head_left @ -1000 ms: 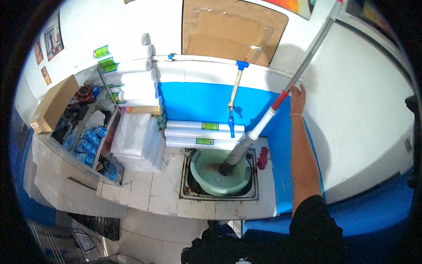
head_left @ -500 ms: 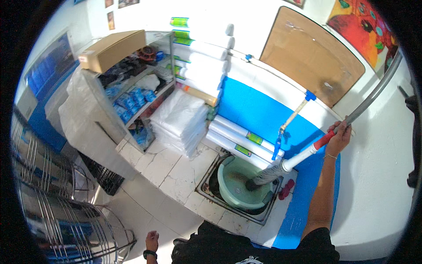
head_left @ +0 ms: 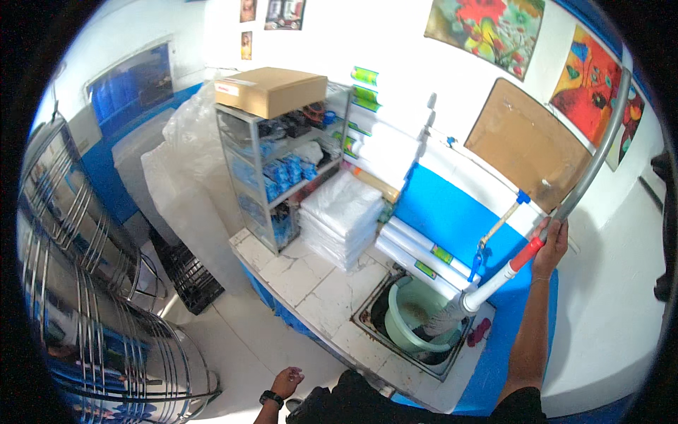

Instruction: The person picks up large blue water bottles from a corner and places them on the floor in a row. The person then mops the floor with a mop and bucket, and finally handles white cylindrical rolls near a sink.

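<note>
My right hand [head_left: 552, 249] is wrapped around the grey upper handle of a mop [head_left: 494, 286], just above its red collar. The mop leans down to the left, and its grey strand head sits in a light green basin [head_left: 399, 321]. Murky water shows inside the basin, which stands in a metal-rimmed sink [head_left: 366, 324]. Low in front of the counter hangs my left hand [head_left: 288, 381], its fingers loosely apart and nothing in them. A dark watch is on that wrist.
Above the sink is a blue-handled tap [head_left: 477, 263]. White rolls [head_left: 424, 251] lie behind it, and a dark red cloth [head_left: 479, 332] is at its right. Stacked plastic packs [head_left: 342, 212] and a metal shelf [head_left: 258, 162] stand farther left. Chrome-wired drums [head_left: 120, 325] and a black crate [head_left: 187, 275] occupy the left floor.
The view has swung left, so the scene sits farther right. My left hand has come slightly up and forward. My right hand keeps its grip, the mop head still in the basin.
</note>
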Demonstrator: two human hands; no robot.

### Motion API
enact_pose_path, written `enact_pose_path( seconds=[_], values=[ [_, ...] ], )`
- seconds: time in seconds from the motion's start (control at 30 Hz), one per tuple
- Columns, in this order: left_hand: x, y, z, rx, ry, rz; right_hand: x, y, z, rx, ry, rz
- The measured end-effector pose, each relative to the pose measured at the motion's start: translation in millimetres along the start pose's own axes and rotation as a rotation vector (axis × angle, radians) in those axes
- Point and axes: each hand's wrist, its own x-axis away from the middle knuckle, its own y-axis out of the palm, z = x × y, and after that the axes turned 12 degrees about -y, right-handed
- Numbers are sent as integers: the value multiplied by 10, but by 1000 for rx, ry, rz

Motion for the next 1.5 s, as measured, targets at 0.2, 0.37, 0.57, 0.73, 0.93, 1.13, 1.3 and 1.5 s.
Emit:
enact_pose_path(
  seconds=[0.2, 0.37, 0.57, 0.73, 0.93, 1.13, 1.3, 1.5],
  values=[
    [187, -225, -173, 76, 50, 1, 136, 572, -565, -67, -93, 6],
    [522, -514, 211, 221, 159, 21, 262, 1283, -1422, -157, -269, -107],
    [1379, -1025, 1603, 255, 633, 162, 600, 2075, -2787, -288, -376, -313],
    [2112, -1253, 2528, 426, 994, 382, 1198, 2619, -3671, -509, -301, -465],
    [2138, -1083, 2209, 574, 757, 701, 2387, 2912, -3936, -756, -62, -560],
    [1819, -1385, 898, 257, 432, 717, 2996, 2970, -3816, -1160, 470, -673],
    [1788, -1676, -31, 20, 501, 416, 3009, 2998, -3808, -1752, 422, -875],
    [1915, -1344, -1164, 191, 109, 868, 3059, 3033, -3889, -1486, 512, -758]
  ],
)
